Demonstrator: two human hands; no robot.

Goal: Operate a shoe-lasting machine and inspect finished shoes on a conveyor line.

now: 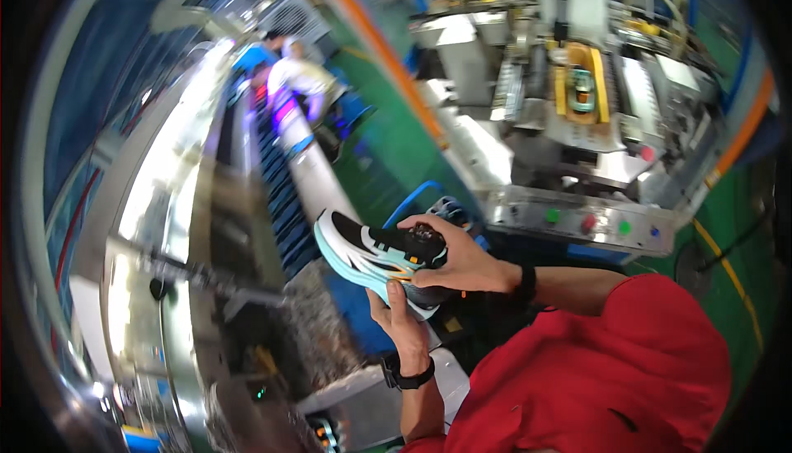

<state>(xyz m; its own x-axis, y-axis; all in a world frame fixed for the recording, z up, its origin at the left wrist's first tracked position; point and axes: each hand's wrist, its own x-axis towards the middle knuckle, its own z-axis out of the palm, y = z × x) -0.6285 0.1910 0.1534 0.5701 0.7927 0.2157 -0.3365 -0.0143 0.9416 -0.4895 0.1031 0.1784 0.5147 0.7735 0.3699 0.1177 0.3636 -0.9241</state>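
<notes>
A sneaker (375, 248) with a black and white upper, orange accents and a thick pale-turquoise and white sole is held in front of me, tilted, its toe toward the upper left. My right hand (462, 261) wraps over the ankle and heel part, thumb on its near side. From below, my left hand (401, 321) grips the sole near the heel, thumb pointing up along the side. The palm sides of both hands are hidden by the shoe. A black watch is on my left wrist and a black band on my right.
A metal machine (569, 148) with a button panel stands at right, another shoe (582, 90) in its yellow holder. To the left runs a brightly lit line (165, 189) beside a roller conveyor (276, 176). Farther off, a person in white (301, 82) sits. An orange post (379, 49) slants between.
</notes>
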